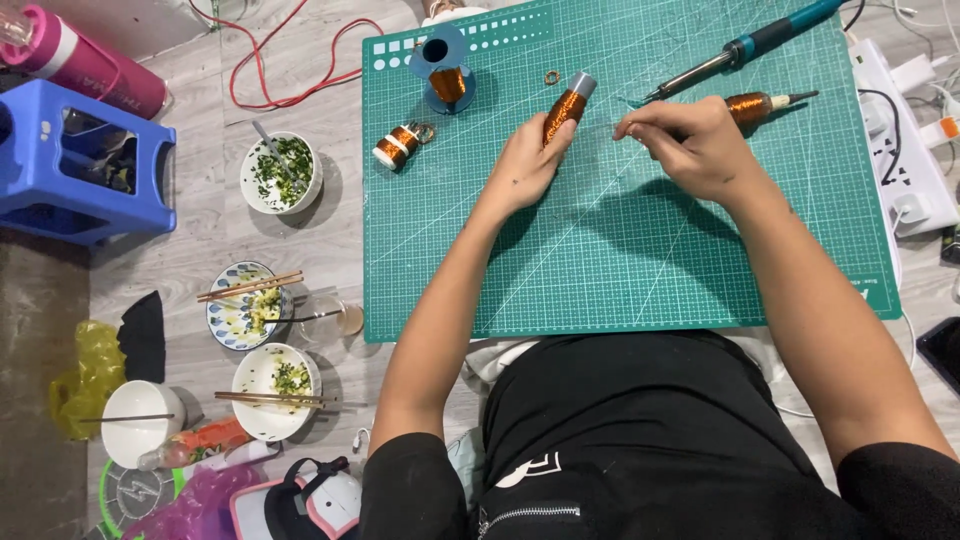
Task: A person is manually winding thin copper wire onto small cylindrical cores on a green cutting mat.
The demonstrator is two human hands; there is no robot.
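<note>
While we look down from the head camera, we count these:

Coils: four copper-wound ones — one in the left hand (pixel 566 108), one on a blue stand (pixel 447 82), one with white tape (pixel 396 146), one by the right wrist (pixel 752 106).
Rings: two small ones on the mat, one by the taped coil (pixel 424 132), one near the held coil (pixel 552 77).
Iron: one soldering iron (pixel 735 52) with a teal handle, lying near the mat's far edge.
Mat: one green cutting mat (pixel 620 270) on the floor.
Bowls: three white bowls (pixel 282 174), (pixel 277 378), (pixel 142 420), plus one patterned plate (pixel 240 305).
Chopsticks: two pairs (pixel 250 287), (pixel 275 399), each lying across a dish.
Stool: one blue stool (pixel 85 160), well left of the mat.
Left hand (pixel 525 165): fingers curled round the lower end of the coil, which stands tilted over the mat, its grey cap pointing away.
Right hand (pixel 690 145): fingertips pressed together in a pinch just right of the coil; we cannot tell what is between them, perhaps a fine wire.
</note>
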